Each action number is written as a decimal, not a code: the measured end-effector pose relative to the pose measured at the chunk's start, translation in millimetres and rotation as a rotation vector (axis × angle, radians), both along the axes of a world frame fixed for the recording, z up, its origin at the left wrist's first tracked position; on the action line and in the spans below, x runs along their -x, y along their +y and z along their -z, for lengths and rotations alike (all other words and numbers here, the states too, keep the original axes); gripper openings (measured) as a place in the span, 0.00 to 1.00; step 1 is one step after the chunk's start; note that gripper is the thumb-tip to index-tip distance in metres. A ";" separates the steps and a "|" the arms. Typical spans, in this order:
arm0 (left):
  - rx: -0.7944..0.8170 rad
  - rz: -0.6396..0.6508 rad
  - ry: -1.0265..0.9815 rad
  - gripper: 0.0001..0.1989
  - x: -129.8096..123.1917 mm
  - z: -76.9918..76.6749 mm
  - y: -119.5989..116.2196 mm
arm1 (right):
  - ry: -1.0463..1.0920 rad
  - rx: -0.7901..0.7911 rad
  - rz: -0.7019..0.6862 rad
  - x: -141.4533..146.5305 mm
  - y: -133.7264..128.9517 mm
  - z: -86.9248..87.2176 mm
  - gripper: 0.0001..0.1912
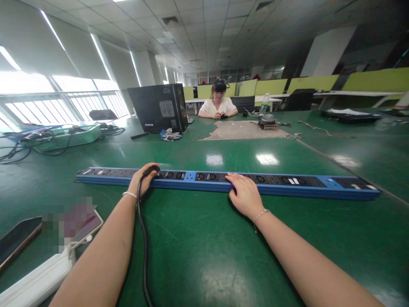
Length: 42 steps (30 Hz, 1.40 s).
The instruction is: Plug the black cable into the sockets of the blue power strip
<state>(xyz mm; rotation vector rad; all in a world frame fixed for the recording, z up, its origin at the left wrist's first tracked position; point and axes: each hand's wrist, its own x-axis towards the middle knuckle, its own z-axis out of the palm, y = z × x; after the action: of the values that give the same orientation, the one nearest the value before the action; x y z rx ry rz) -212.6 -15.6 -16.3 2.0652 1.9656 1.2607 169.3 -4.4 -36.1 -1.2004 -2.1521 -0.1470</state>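
A long blue power strip [217,187] with a black face and rows of sockets lies across the green table. My left hand [142,178] is closed around the plug [151,170] of a black power cord [144,243], just over the strip's sockets left of the middle. Whether the plug sits in a socket is hidden. From that hand the cord runs down toward the table's near edge. Right of the middle, my right hand [245,192] grips the strip, its fingers over the top and its thumb at the front side.
A black computer case [158,108] stands at the back left, with a glove [171,135] beside it. A green basket [70,136] with cables sits farther left. Phones and a white object [38,277] lie near my left arm. Another person [217,104] sits across the table.
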 end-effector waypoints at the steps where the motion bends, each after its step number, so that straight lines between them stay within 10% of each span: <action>1: 0.005 0.010 0.020 0.19 -0.6 0.3 0.8 | 0.002 0.000 -0.001 0.0 0.2 0.1 0.23; 42: 0.231 -0.182 0.638 0.24 -15.1 -20.6 -19.9 | 0.017 -0.020 0.025 3.0 -2.5 0.3 0.23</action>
<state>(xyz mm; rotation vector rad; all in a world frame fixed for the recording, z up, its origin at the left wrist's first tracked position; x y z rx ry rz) -197.5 -35.4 4.4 2.4001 2.4335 0.3557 166.3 -6.9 -36.4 -1.2136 -2.1163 -0.1686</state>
